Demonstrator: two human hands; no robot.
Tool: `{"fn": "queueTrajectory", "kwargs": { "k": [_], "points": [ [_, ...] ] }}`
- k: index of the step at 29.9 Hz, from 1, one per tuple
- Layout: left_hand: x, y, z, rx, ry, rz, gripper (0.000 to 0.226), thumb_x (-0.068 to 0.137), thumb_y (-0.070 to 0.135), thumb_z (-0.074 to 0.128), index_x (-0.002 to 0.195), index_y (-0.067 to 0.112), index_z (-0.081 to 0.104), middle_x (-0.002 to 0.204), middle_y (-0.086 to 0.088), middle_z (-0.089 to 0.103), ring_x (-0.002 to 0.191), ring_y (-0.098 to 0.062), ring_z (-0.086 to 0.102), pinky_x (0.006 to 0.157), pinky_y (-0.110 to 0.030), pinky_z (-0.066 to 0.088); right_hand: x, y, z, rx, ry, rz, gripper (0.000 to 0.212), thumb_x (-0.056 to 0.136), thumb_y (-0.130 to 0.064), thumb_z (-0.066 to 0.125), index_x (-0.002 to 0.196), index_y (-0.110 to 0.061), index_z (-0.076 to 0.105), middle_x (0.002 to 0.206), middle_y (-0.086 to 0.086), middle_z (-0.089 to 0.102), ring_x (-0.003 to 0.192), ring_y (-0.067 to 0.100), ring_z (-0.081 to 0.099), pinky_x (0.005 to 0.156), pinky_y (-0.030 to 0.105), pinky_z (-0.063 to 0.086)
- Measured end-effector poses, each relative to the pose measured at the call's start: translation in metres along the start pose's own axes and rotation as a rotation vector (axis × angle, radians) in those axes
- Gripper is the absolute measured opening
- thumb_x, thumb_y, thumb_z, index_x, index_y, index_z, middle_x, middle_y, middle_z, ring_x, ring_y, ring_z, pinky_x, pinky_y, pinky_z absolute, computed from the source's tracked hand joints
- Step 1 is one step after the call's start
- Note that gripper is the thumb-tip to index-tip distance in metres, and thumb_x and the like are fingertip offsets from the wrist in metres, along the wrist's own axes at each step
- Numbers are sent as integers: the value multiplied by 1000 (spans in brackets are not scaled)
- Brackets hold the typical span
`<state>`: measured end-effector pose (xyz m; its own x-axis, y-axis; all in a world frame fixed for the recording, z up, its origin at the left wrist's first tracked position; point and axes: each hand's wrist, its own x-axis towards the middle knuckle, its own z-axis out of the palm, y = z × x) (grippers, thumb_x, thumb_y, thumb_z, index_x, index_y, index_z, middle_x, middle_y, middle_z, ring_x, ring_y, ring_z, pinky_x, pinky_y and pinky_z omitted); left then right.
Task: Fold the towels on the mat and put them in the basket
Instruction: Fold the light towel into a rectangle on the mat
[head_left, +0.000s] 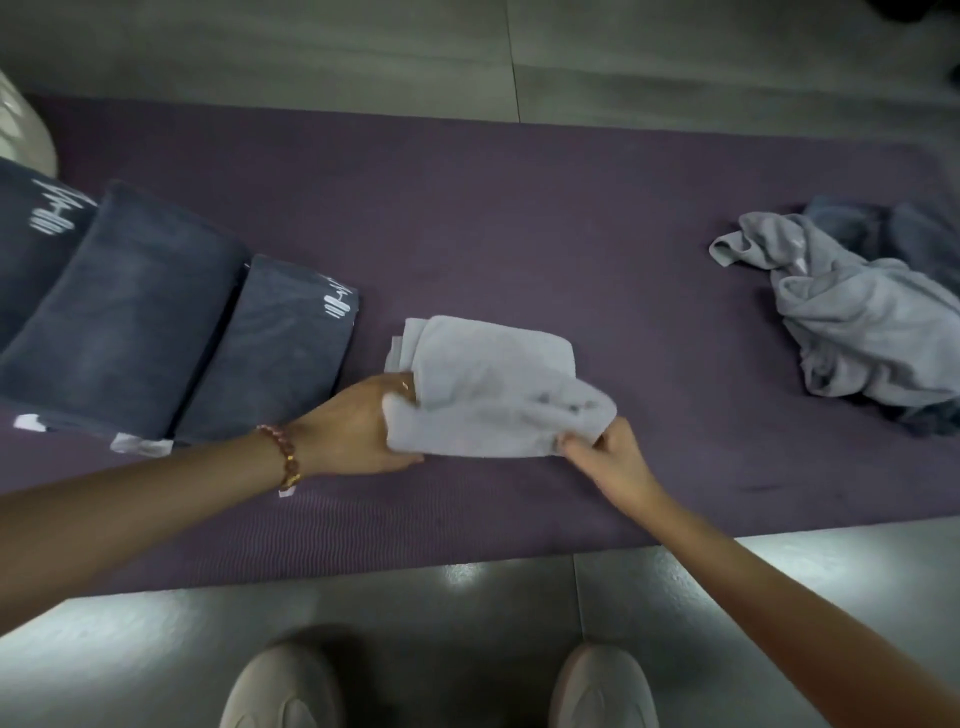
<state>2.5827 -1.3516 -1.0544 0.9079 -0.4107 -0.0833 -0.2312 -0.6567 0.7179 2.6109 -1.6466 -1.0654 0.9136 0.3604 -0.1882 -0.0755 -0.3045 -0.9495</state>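
Between left hand (363, 426) and right hand (605, 457), both pinching its near corners: light towel (493, 384), soft, limp; hold at corners.

No text I can read: white stitched marks (336, 303) on two dark grey folded towels (280, 358) are too blurred.

Mat (519, 208) purple; folded towel (488, 384) pale grey; stacked towels (124, 312) dark grey-blue, white marks, perhaps logo.
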Motion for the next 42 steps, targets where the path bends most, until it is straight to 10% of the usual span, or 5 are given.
{"fn": "queueTrajectory", "kwargs": {
  "k": [7,14,22,27,42],
  "points": [
    [-1,-34,13,625,-158,375,89,76,46,58,149,14,19,160,-3,-2,147,-18,1,120,-33,0,-5,26,-12,-1077,-408,-629,76,84,-54,54,147,-20,32,156,3,23,144,16,19,118,31,15],
    [-16,-23,30,730,-237,390,107,65,25,76,150,5,14,158,-12,11,146,-20,3,119,-33,-2,-4,36,-18,-1205,-579,-716,97,77,-38,71,152,-25,10,158,2,11,146,19,9,120,33,2],
    [-15,-27,31,264,-161,278,75,81,35,61,147,15,31,150,1,34,140,-8,28,117,-25,18,-10,37,-16,-750,-419,-612,58,89,-41,58,141,-21,41,148,-3,40,137,8,35,117,27,22],
    [0,9,11,-363,82,-272,28,74,41,48,50,31,58,52,22,55,54,8,48,56,-14,37,3,16,-6,-162,25,-44,79,68,-66,65,84,12,60,75,23,66,82,18,67,63,38,43],
    [14,4,3,-537,231,-359,57,79,37,74,118,22,35,121,6,48,107,-4,54,80,-21,53,27,-9,14,-211,296,36,25,98,-27,45,120,-39,41,92,-14,62,77,5,60,74,26,48]
  ]
}}
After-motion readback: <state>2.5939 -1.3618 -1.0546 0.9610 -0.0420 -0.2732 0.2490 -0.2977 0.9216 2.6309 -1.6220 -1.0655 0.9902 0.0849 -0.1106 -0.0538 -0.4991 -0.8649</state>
